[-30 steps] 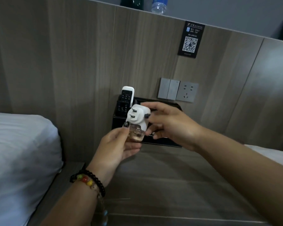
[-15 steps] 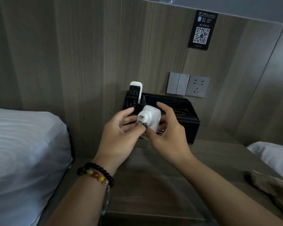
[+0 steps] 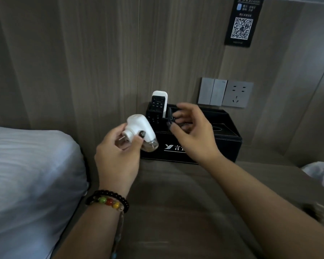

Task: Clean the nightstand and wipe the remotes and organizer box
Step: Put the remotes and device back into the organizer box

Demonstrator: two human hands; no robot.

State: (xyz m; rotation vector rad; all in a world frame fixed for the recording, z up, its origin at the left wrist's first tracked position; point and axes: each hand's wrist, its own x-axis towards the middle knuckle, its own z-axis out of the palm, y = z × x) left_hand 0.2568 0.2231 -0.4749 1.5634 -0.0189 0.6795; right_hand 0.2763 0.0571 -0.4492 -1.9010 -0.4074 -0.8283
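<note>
My left hand (image 3: 118,154) grips a white plug-in device with a clear liquid bottle (image 3: 140,130), tilted, in front of the organizer's left end. My right hand (image 3: 193,133) hovers apart from it over the black organizer box (image 3: 213,148), fingers loosely curled and holding nothing. The box stands at the back of the wooden nightstand (image 3: 185,202) against the wall. A white remote (image 3: 159,102) and a black remote (image 3: 154,118) stand upright in its left compartments.
A white pillow (image 3: 30,176) lies left of the nightstand, and another white pillow edge (image 3: 322,174) shows at right. A wall switch and socket (image 3: 225,92) sit above the box, with a QR code sign (image 3: 241,23) higher up. A crumpled cloth (image 3: 318,212) is blurred at the right edge.
My right hand has let go of the white device and moved right over the box. My left hand now holds the device alone, tilted and shifted left.
</note>
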